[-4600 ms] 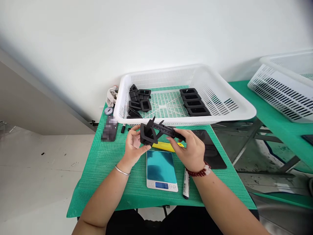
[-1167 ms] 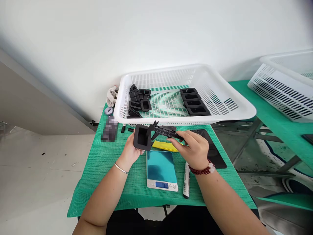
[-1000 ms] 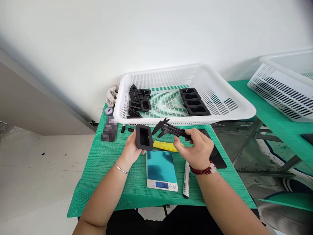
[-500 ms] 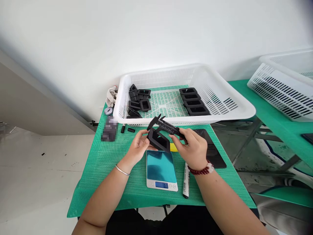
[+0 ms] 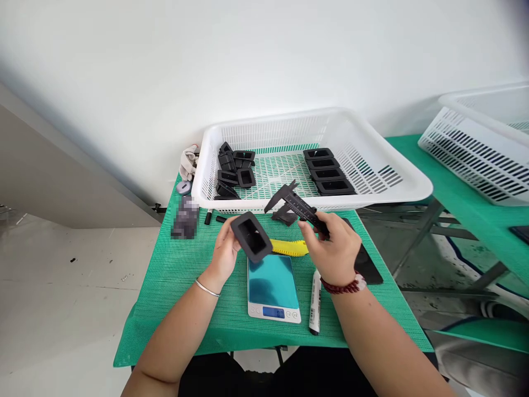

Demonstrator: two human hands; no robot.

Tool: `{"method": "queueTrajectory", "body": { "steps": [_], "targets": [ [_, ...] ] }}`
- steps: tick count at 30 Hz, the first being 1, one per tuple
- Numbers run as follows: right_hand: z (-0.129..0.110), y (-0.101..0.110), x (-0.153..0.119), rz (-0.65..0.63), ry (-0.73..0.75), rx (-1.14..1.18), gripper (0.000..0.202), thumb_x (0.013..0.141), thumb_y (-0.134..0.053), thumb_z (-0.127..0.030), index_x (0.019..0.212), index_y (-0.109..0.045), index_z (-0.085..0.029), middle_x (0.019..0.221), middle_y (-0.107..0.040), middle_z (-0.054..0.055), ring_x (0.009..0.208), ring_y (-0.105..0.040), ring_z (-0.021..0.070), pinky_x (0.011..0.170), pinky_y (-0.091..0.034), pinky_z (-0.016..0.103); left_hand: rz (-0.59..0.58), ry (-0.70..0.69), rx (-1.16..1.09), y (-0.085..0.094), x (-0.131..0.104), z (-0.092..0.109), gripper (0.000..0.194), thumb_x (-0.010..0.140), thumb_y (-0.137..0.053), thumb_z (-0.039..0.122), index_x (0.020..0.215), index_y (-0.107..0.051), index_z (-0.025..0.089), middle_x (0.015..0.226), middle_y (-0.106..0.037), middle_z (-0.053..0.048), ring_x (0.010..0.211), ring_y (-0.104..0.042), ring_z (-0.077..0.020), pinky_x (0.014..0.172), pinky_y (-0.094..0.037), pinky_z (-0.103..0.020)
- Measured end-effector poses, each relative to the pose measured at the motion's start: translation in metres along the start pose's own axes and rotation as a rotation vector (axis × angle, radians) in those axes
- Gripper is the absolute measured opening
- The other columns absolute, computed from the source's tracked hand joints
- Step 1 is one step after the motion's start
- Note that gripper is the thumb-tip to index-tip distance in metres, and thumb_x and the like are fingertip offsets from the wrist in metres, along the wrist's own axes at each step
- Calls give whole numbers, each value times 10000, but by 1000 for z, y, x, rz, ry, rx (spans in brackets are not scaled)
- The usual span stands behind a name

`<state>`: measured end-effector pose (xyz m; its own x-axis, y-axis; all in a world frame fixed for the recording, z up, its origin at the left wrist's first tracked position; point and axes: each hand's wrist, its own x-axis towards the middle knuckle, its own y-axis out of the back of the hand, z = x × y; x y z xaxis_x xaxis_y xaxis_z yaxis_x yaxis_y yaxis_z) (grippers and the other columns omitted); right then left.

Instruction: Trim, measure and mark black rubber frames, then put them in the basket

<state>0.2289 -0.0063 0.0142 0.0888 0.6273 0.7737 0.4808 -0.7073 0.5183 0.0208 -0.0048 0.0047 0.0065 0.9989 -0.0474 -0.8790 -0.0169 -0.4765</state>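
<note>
My left hand (image 5: pixel 225 249) grips a black rectangular frame-like part (image 5: pixel 257 255) by its left side, tilted above the back of a digital scale (image 5: pixel 273 282). Black calipers (image 5: pixel 301 205) are held in my right hand (image 5: pixel 334 248), their jaws parted and pointing up to the left, apart from the part. Behind the hands, a white basket (image 5: pixel 384 199) holds a loose heap of black parts (image 5: pixel 227 161) at left and a row of similar parts (image 5: pixel 328 175) at right. A yellow tool (image 5: pixel 291 248) lies behind the scale.
A white marker (image 5: pixel 315 303) lies right of the scale, near a dark flat panel (image 5: pixel 367 267). Black caps (image 5: pixel 208 217), a round grey object (image 5: pixel 183 188) and a glove (image 5: pixel 188 162) are at left. Another white basket (image 5: pixel 475 160) stands on the right-hand table.
The calipers have come away from the part and moved right with my right hand. My left hand has shifted left and turned the part, uncovering more of the yellow tool.
</note>
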Motion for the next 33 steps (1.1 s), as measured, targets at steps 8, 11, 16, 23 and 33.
{"method": "queueTrajectory", "body": {
  "steps": [8,11,16,23,33],
  "targets": [
    [-1,-11,-7,-494,184,42,308,859,-571,-418,956,-647,-136,797,-688,65,657,-628,176,544,-472,287,299,-78,-299,16,5,5,300,803,-562,492,890,-671,227,815,-680,-8,722,-627,-137,595,-496,-238],
    [-1,-16,-8,-637,172,-2,307,859,-570,-410,972,-660,-139,844,-693,77,720,-639,207,581,-495,322,317,-30,-304,13,6,6,291,814,-547,479,876,-675,225,799,-685,-4,694,-624,-136,589,-495,-249],
    [1,-20,-8,-690,150,43,311,876,-540,-408,1020,-661,-160,914,-655,92,857,-608,237,711,-525,381,309,18,-282,9,6,6,277,810,-559,462,842,-677,214,739,-673,0,628,-608,-128,556,-479,-246],
    [6,-22,-8,-605,87,-44,386,903,-460,-439,1128,-658,-197,1173,-544,145,1093,-515,309,890,-485,495,311,10,-275,9,6,7,272,818,-548,455,848,-670,213,744,-670,1,628,-606,-126,570,-476,-247],
    [9,-25,-14,-652,73,-142,412,906,-433,-450,1153,-643,-196,1272,-503,151,1176,-473,344,916,-464,521,245,9,-235,8,4,4,267,792,-600,447,884,-677,208,774,-679,-6,659,-618,-143,582,-507,-267]
  ]
}}
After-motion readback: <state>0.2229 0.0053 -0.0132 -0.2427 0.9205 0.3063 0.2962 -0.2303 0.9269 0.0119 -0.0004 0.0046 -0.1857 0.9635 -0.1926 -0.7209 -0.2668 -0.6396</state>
